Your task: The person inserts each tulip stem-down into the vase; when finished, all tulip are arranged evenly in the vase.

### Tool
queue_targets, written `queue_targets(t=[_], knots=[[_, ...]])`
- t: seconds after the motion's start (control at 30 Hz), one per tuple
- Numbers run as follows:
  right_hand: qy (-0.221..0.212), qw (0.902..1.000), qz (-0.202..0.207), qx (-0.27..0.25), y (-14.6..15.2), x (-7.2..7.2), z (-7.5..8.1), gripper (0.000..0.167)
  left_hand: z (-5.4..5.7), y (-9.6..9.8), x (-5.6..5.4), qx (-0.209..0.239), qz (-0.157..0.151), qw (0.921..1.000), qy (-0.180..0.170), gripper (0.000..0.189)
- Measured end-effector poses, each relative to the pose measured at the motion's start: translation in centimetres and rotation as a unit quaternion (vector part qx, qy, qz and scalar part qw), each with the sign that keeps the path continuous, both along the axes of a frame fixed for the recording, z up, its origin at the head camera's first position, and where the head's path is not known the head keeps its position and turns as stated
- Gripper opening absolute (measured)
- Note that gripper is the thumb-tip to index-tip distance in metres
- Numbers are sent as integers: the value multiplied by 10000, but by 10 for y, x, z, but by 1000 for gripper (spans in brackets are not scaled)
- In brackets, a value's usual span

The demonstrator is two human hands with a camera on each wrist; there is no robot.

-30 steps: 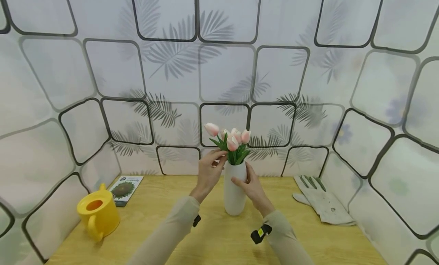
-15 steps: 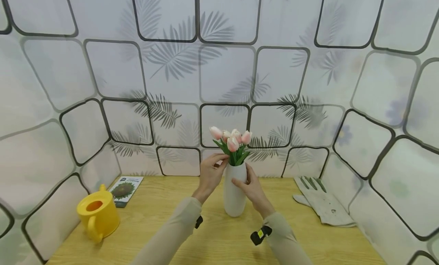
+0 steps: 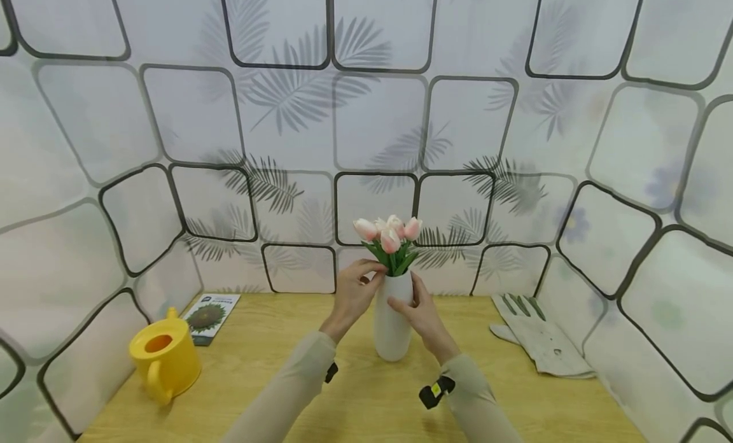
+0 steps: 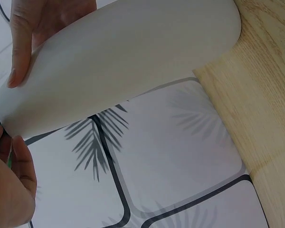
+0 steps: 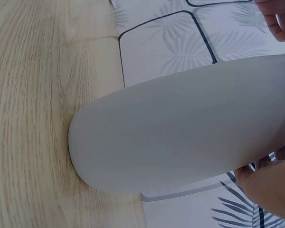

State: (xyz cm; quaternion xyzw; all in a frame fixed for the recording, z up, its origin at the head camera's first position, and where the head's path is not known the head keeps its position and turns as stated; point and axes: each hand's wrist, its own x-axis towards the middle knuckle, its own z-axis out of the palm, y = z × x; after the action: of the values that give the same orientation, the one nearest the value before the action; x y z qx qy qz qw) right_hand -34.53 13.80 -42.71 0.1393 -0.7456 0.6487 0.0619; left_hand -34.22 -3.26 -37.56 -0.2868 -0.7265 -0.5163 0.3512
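Note:
A tall white vase (image 3: pixel 392 331) stands upright on the wooden table, with several pale pink tulips (image 3: pixel 390 240) and their green leaves rising from its mouth. My right hand (image 3: pixel 422 312) grips the vase's upper right side, thumb across the front. At the left of the rim, my left hand (image 3: pixel 354 295) pinches the leftmost tulip (image 3: pixel 364 228) low down, by its greenery. In the left wrist view, the fingertips of the left hand (image 4: pixel 12 185) are right at the rim, beside a bit of green leaf. The right wrist view shows the vase's base (image 5: pixel 95 147) on the tabletop; the flowers are out of that view.
A yellow watering can (image 3: pixel 166 360) stands at the left, with a seed packet (image 3: pixel 210 316) picturing a green plant behind it. White gardening gloves (image 3: pixel 544 341) lie at the right. Patterned fabric walls (image 3: pixel 378 125) close off the back and both sides.
The leftmost tulip has moved down and to the right, closer to the other blooms. My left hand has shifted slightly rightward and down with it. The right hand and vase stay put.

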Motion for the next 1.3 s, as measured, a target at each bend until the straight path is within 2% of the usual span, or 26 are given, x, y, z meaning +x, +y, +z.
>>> queue_targets(t=[0.37, 0.5, 0.73, 0.9, 1.1, 1.3], knots=[[-143, 9999, 57, -60, 0, 0, 1, 84, 1, 1, 4, 180, 74, 9996, 214, 17], [-125, 9999, 50, -71, -1, 1, 1, 83, -1, 0, 3, 138, 124, 9996, 226, 20], [-181, 9998, 95, -66, -3, 6, 4, 84, -4, -1, 5, -17, 291, 9991, 320, 14], [-180, 9998, 42, -31, -2, 2, 1, 85, -6, -2, 5, -224, 326, 9986, 339, 13], [-65, 10000, 32, -29, -2, 2, 0, 85, -11, -7, 8, -277, 135, 9995, 14, 11], [76, 9997, 193, 95, 2, 4, -5, 83, -23, -19, 15, -402, 122, 9961, -770, 17]])
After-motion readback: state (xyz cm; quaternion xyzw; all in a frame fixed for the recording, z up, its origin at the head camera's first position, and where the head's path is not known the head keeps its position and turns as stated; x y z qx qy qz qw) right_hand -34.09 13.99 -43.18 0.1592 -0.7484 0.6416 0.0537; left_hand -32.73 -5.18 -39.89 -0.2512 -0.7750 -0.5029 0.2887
